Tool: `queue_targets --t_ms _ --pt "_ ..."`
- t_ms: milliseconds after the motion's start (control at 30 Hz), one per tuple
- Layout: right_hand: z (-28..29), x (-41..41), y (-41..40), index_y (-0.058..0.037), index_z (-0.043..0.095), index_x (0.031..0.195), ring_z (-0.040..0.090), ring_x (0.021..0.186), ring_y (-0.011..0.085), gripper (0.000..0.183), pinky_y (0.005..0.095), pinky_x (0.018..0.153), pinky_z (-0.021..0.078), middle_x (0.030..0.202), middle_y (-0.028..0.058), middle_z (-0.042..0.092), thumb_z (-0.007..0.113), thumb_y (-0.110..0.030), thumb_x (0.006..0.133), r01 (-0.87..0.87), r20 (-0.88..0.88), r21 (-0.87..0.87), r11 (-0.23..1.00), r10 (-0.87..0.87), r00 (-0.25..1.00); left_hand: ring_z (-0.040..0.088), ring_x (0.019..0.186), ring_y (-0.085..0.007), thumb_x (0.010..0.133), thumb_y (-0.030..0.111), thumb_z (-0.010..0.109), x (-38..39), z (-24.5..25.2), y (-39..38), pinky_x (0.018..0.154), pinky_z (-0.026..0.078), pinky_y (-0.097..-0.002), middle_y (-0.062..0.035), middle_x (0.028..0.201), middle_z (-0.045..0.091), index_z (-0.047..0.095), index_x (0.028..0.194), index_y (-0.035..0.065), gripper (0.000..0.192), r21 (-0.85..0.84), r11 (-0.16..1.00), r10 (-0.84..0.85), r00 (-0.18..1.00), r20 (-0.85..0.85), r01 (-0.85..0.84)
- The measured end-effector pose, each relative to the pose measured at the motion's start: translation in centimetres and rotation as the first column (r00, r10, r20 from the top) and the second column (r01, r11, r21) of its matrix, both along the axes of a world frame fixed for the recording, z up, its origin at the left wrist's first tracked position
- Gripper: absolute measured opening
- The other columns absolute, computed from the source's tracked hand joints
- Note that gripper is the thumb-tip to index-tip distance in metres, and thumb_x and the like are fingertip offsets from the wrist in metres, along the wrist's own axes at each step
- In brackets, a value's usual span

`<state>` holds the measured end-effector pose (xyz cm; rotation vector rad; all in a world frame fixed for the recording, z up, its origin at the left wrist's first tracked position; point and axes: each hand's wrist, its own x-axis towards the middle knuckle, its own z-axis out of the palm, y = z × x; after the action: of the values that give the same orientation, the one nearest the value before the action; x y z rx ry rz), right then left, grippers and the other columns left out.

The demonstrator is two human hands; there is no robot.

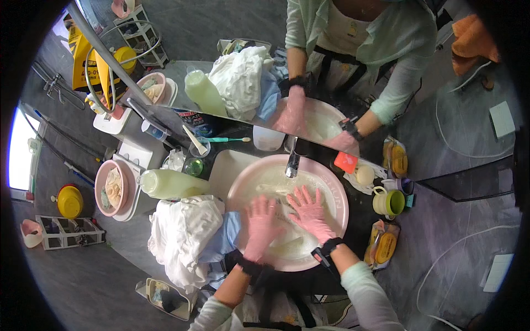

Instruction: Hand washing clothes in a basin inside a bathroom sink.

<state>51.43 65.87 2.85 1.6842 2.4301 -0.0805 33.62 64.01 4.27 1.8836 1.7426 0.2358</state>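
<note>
A round pink plastic basin sits in the sink, filled with cloudy, foamy water. A pale garment with faint print lies in that water, its outline partly lost in suds. My left hand, in a pink rubber glove, is over the basin's left half, slightly blurred, fingers apart and holding nothing. Gloved the same way, my right hand spreads its fingers palm down over the garment; whether it touches the cloth I cannot tell. The chrome faucet reaches over the basin's far rim.
Left of the basin lie a white cloth heap, a blue cloth and a bottle of pale green liquid. To the right are a bar of soap, a green mug and a yellow package. A mirror stands behind.
</note>
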Motion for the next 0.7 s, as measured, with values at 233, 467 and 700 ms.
queue_targets --t_ms 233,467,700 --pt "-3.2 -2.7 0.3 -0.0110 0.052 0.114 0.043 0.111 0.0278 0.046 0.0485 0.090 0.0319 0.123 0.0094 0.045 0.049 -0.038 0.076 0.086 -0.070 0.118 0.989 -0.078 0.995 0.017 0.128 -0.0327 0.050 0.057 0.068 1.7 -5.1 2.4 0.102 0.012 -0.0505 -0.0162 0.137 0.023 0.031 0.131 0.0132 0.099 -0.203 0.951 -0.276 0.934 -0.225 0.233" --pt "-1.8 0.8 3.2 -0.0029 0.049 0.114 0.046 0.108 0.0308 0.044 0.0367 0.087 0.0396 0.117 0.0195 0.047 0.053 -0.024 0.075 0.286 -0.665 -0.367 0.885 -0.464 0.584 0.045 0.104 -0.0317 0.056 0.030 0.071 0.3 -1.7 5.7 0.086 0.037 -0.0413 -0.0180 0.108 0.049 0.049 0.113 0.0098 0.065 -0.186 0.973 -0.129 0.991 0.038 0.134" --pt "-4.3 -5.6 0.4 -0.0088 0.045 0.118 0.049 0.104 0.0289 0.045 0.0354 0.089 0.0366 0.113 0.0167 0.051 0.055 -0.015 0.075 0.434 -0.658 -0.614 0.660 -0.731 0.180 0.047 0.101 -0.0291 0.072 0.020 0.060 3.0 -8.1 2.7 0.085 0.038 -0.0358 -0.0177 0.107 0.050 0.045 0.113 0.0031 0.047 -0.637 0.600 0.769 0.129 0.626 -0.483"
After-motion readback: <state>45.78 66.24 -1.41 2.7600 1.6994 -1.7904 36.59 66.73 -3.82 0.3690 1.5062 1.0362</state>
